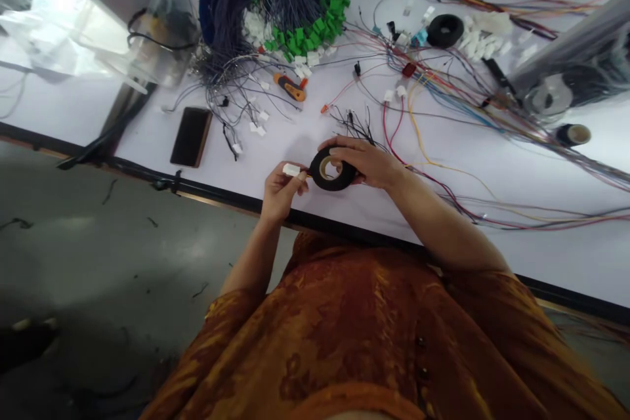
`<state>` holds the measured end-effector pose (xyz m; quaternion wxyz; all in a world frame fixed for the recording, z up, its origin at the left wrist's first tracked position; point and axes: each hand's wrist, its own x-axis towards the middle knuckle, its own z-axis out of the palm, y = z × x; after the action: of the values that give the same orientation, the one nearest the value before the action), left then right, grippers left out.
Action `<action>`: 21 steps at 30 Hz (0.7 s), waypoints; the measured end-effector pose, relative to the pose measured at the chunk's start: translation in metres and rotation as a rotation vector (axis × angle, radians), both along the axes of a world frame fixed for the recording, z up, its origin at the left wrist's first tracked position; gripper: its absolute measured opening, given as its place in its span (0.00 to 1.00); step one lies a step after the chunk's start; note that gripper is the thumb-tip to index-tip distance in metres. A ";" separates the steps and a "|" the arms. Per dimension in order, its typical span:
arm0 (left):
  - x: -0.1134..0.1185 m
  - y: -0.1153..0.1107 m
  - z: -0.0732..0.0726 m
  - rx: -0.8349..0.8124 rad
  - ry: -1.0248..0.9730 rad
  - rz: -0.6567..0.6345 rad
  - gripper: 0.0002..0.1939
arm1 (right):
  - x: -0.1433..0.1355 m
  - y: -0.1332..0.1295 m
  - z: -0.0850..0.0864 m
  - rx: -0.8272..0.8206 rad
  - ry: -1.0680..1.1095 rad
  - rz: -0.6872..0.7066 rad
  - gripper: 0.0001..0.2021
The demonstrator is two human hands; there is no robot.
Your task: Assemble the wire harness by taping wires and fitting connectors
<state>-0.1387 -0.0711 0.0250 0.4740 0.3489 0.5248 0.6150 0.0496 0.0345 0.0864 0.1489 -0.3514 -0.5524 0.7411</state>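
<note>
The left hand (280, 191) pinches 1 white plastic connector (291, 170); the right hand (373, 163) grips a round black tape roll (317, 172) (tan-cored, I see).

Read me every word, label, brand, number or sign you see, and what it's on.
No text can be read in this view.
Black tape roll in the right hand: no legible marking.
White connector at the left hand: too small to tell.
Orange tool, dark phone-like slab: nothing legible.

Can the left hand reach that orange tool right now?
Probably yes: the orange tool lies ahead of the left hand, with no large object between. But that hand holds a white connector, so it would likely need freeing first.
</note>
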 end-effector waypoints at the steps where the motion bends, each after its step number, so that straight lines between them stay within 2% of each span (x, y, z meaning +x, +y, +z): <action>1: 0.001 0.000 0.002 -0.021 -0.015 0.019 0.12 | 0.001 -0.012 -0.001 0.128 -0.006 -0.008 0.12; 4: 0.007 0.002 0.009 -0.067 -0.088 0.075 0.15 | 0.007 -0.063 -0.014 0.624 -0.044 -0.035 0.15; 6: 0.011 0.003 0.014 -0.104 -0.117 0.085 0.16 | 0.011 -0.089 -0.025 0.808 -0.103 0.012 0.15; 7: 0.013 0.002 0.017 -0.110 -0.109 0.090 0.16 | 0.012 -0.094 -0.029 0.834 -0.111 0.004 0.13; 9: 0.017 0.000 0.023 -0.058 -0.025 0.095 0.15 | 0.010 -0.087 -0.033 0.749 -0.084 -0.118 0.10; 11: 0.020 -0.005 0.029 0.059 0.144 0.052 0.12 | 0.003 -0.060 -0.031 0.477 -0.062 -0.264 0.15; 12: 0.021 -0.006 0.032 0.108 0.238 0.009 0.11 | -0.002 -0.044 -0.029 0.299 -0.066 -0.279 0.18; 14: 0.022 -0.009 0.034 0.160 0.378 -0.056 0.09 | -0.011 -0.017 -0.024 -0.008 -0.062 -0.224 0.15; 15: 0.022 -0.008 0.033 0.170 0.405 -0.055 0.08 | -0.013 -0.011 -0.024 -0.090 -0.053 -0.225 0.13; 16: 0.021 -0.007 0.031 0.173 0.401 -0.027 0.09 | -0.013 -0.011 -0.024 -0.101 -0.042 -0.266 0.12; 17: 0.020 -0.006 0.028 0.166 0.374 0.021 0.11 | -0.011 -0.017 -0.026 -0.038 -0.034 -0.328 0.14; 19: 0.017 0.000 0.021 0.106 0.293 0.100 0.14 | 0.000 -0.044 -0.031 0.259 -0.055 -0.400 0.21; 20: 0.016 0.002 0.018 0.062 0.254 0.119 0.15 | 0.008 -0.060 -0.034 0.453 -0.080 -0.346 0.24; 21: 0.015 0.004 0.016 0.017 0.219 0.126 0.16 | 0.015 -0.074 -0.037 0.632 -0.114 -0.236 0.24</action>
<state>-0.1233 -0.0666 0.0408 0.3713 0.3845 0.5891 0.6060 0.0642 -0.0397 0.0491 0.3040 -0.3900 -0.7178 0.4901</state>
